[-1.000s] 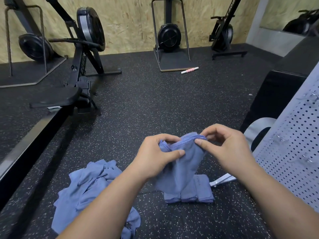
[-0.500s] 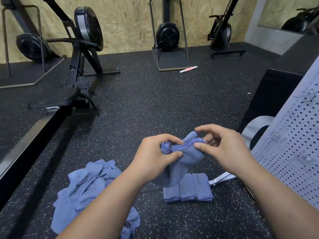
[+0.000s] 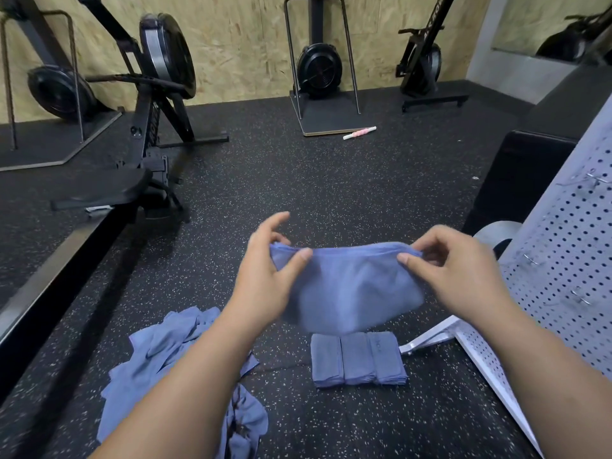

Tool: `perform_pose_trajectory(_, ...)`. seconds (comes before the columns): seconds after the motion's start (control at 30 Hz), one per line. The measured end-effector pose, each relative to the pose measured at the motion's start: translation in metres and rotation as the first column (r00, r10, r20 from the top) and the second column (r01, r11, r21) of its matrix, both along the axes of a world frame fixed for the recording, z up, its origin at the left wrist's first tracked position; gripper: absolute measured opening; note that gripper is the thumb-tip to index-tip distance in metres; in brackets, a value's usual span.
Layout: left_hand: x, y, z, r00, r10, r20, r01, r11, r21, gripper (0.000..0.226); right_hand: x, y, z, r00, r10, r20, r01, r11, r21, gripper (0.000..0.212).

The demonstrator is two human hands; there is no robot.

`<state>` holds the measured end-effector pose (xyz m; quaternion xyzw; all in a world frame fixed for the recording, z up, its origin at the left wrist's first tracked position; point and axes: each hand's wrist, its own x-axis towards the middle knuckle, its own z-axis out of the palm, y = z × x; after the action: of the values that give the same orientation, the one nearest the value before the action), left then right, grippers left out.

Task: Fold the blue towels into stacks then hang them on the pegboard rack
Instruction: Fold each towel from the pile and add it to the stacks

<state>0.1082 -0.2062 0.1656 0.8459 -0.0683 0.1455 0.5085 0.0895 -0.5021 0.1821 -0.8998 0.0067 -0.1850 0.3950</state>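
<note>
Towel [image 3: 347, 286], lower half motion-blurred, top corners in the pinch of left hand [image 3: 265, 286] and right hand [image 3: 457, 276].

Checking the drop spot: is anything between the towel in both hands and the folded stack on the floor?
Nothing visible. Left hand and right hand pinch the towel at its top corners; only open air separates it from the folded stack.

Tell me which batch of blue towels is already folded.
The neat blue folded towel stack beside the white pegboard rack's foot; the left pile lies crumpled.
</note>
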Motion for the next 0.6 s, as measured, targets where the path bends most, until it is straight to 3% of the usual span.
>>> perform_pose_trajectory(0.13, 0.008, 0.024, 0.006, 0.991, 0.023, -0.128, -0.035, 0.995, -0.091, 0.043, 0.005, -0.018, 0.004, 0.985, -0.170, 0.033, 0.162, 0.974, 0.161, 0.015)
perform_pose_trajectory(0.23, 0.011, 0.029, 0.004, 0.986, 0.032, -0.163, -0.042, 0.997, -0.061, 0.021, 0.004, -0.024, 0.003, 0.983, -0.184, 0.008, 0.180, 0.970, 0.161, 0.010)
perform_pose_trajectory(0.37, 0.012, 0.033, -0.002, 0.972, 0.225, -0.064, -0.209, 0.957, 0.200, 0.008, 0.002, -0.021, 0.002, 0.995, -0.021, -0.101, 0.041, 0.978, 0.205, 0.008)
perform_pose_trajectory(0.5, 0.013, 0.039, -0.002, 0.957, 0.289, -0.018, -0.281, 0.942, 0.184, 0.005, 0.000, -0.019, 0.005, 0.988, 0.105, -0.117, -0.063, 0.947, 0.316, 0.011)
perform_pose_trajectory(0.6, 0.014, 0.040, -0.004, 0.949, 0.317, -0.001, -0.313, 0.938, 0.150, 0.004, 0.002, -0.021, 0.001, 0.994, 0.061, -0.093, -0.037, 0.971, 0.237, 0.011)
